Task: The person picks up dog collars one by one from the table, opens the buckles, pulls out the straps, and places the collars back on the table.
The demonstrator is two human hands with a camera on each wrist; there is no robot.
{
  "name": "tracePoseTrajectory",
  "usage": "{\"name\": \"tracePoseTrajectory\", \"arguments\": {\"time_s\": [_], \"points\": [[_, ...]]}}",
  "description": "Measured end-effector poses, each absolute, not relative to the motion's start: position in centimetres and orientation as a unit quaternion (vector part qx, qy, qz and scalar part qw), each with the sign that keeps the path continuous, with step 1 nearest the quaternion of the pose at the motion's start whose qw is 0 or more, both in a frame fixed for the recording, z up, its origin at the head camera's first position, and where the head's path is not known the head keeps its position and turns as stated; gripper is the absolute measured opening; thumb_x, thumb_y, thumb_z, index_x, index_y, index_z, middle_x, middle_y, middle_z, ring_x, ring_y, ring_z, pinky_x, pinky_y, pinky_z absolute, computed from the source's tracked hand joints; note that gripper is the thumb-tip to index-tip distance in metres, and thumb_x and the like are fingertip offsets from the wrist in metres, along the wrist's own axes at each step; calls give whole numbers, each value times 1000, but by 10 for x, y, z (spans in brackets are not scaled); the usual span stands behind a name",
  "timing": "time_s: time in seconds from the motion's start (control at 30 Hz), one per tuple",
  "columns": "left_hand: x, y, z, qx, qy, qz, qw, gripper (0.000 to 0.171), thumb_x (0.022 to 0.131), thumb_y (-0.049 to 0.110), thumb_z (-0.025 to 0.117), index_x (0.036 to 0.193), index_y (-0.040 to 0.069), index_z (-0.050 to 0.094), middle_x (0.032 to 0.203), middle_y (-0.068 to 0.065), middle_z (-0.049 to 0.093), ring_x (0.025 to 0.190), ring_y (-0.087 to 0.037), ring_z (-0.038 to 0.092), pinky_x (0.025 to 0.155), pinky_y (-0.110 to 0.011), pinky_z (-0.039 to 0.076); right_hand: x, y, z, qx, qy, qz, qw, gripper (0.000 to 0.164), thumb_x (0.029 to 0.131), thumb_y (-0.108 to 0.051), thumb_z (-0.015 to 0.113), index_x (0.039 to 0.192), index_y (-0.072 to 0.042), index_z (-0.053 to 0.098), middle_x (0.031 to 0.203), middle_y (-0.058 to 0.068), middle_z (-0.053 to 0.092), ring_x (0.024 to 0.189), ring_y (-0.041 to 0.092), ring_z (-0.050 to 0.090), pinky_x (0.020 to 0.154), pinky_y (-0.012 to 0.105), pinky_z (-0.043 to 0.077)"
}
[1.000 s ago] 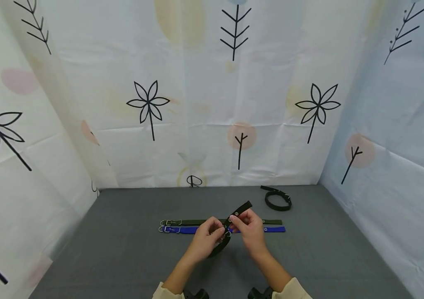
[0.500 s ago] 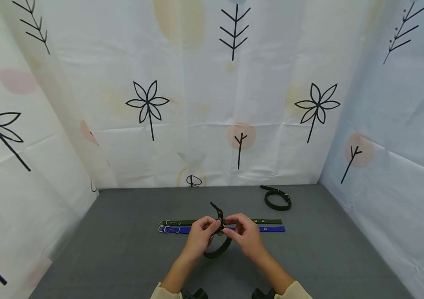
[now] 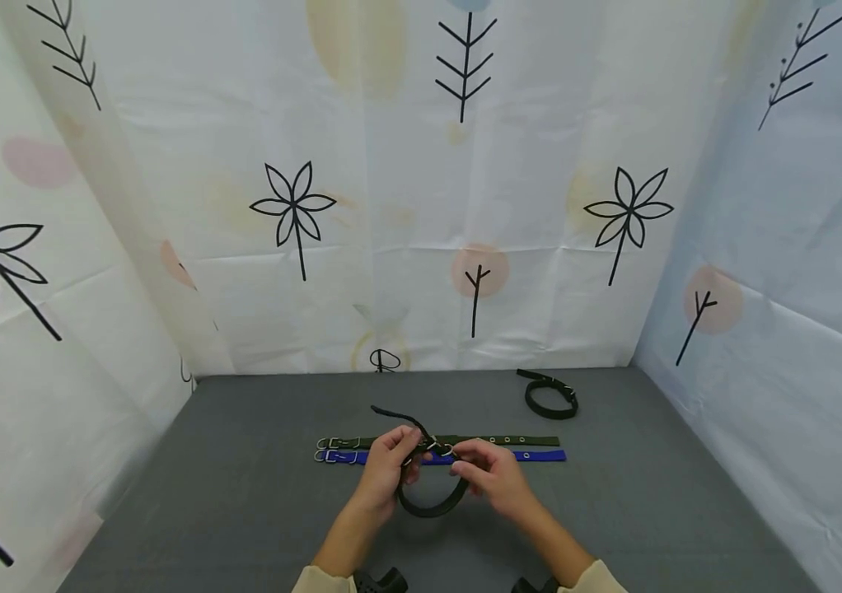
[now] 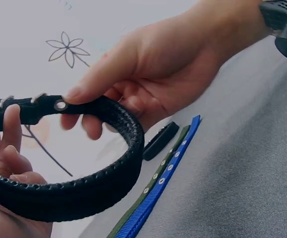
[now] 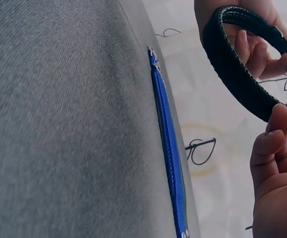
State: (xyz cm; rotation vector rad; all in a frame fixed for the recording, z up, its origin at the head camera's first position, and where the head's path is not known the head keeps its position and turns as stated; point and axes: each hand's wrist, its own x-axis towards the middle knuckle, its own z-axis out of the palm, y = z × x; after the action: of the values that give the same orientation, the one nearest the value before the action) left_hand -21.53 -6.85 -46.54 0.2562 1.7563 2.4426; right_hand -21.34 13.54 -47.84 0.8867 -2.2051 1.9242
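Both hands hold a black dog collar (image 3: 430,512) above the table, bent into a ring with its tail threaded at the metal buckle and pointing back to the left. My left hand (image 3: 382,476) grips the collar on the left, near the buckle. Thumb and fingers of my right hand (image 3: 498,479) pinch its right side. In the left wrist view, the right thumb presses the strap beside a metal eyelet (image 4: 60,105), and the stitched band (image 4: 88,201) hangs below. The right wrist view shows the collar (image 5: 225,57) between both hands; part of the buckle area is hidden by fingers.
Behind the hands, a green collar (image 3: 540,441) and a blue collar (image 3: 543,455) lie flat and parallel on the grey table (image 3: 258,511). Another black collar (image 3: 550,414), curled into a ring, lies at the back right. Patterned white cloth walls (image 3: 391,313) enclose the table.
The collar's tail has swung from pointing up-right, through upright, to the left. The ring below has opened wider, and the right hand has shifted from the tail to the ring's right side.
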Motion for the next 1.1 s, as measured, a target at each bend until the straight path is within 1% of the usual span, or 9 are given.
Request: {"name": "tracePoseTrajectory", "arguments": {"time_s": [0.1, 0.17, 0.23, 0.37, 0.57, 0.73, 0.9, 1.0, 1.1], "points": [[-215, -69, -465, 66, 556, 827, 51, 22, 97, 25, 61, 79, 12, 59, 70, -1, 65, 55, -9, 46, 49, -22, 35, -214, 139, -481, 288, -717, 634, 39, 16, 91, 12, 59, 106, 15, 60, 82, 31, 64, 49, 19, 54, 45, 31, 48], [-216, -69, -465, 59, 545, 835, 46, 22, 97, 24, 62, 79, 12, 59, 70, -2, 66, 56, -9, 46, 49, -22, 35, -214, 141, -481, 281, -715, 639, 30, 16, 92, 11, 58, 107, 16, 59, 84, 31, 65, 49, 27, 55, 46, 32, 49], [-216, -69, -466, 57, 539, 839, 44, 22, 98, 25, 61, 80, 12, 59, 70, -2, 66, 56, -10, 48, 49, -21, 36, -214, 144, -482, 270, -715, 644, 20, 16, 94, 8, 57, 108, 15, 59, 87, 29, 67, 50, 28, 56, 47, 32, 50], [-216, -70, -468, 58, 533, 843, 38, 22, 98, 24, 60, 79, 13, 58, 71, -1, 66, 57, -9, 49, 50, -21, 37, -213, 148, -487, 260, -711, 653, 12, 20, 96, 0, 59, 108, 15, 58, 89, 27, 68, 52, 21, 58, 48, 31, 51], [-218, -70, -470, 60, 510, 858, 24, 23, 100, 23, 58, 79, 14, 59, 72, -3, 66, 57, -9, 50, 50, -22, 37, -211, 153, -490, 250, -702, 667, 8, 17, 95, 2, 58, 106, 15, 57, 89, 31, 66, 55, 11, 60, 49, 31, 52], [-217, -67, -472, 53, 503, 862, 21, 24, 100, 24, 57, 79, 14, 58, 72, -2, 66, 56, -9, 49, 50, -22, 36, -214, 157, -496, 250, -698, 671, 0, 27, 96, -3, 59, 108, 20, 53, 90, 29, 67, 56, 11, 60, 49, 33, 53], [-216, -65, -472, 41, 482, 875, 4, 24, 101, 24, 55, 79, 14, 55, 75, -2, 65, 56, -10, 49, 52, -22, 38, -216, 165, -502, 203, -681, 703, -33, 30, 97, -3, 58, 111, 23, 50, 93, 30, 67, 56, 11, 58, 51, 27, 52], [-216, -64, -473, 37, 493, 870, 0, 25, 101, 24, 56, 77, 14, 55, 75, -3, 65, 57, -10, 49, 53, -22, 39, -216, 170, -505, 174, -686, 704, -56, 29, 96, -2, 59, 112, 21, 51, 94, 27, 68, 54, 10, 55, 50, 24, 48], [-215, -60, -474, 41, 520, 853, 8, 25, 100, 23, 58, 76, 14, 55, 74, -1, 65, 57, -9, 49, 52, -21, 38, -216, 172, -505, 180, -707, 680, -70, 29, 95, -5, 62, 112, 17, 55, 93, 20, 70, 53, 7, 51, 49, 23, 45]]}}
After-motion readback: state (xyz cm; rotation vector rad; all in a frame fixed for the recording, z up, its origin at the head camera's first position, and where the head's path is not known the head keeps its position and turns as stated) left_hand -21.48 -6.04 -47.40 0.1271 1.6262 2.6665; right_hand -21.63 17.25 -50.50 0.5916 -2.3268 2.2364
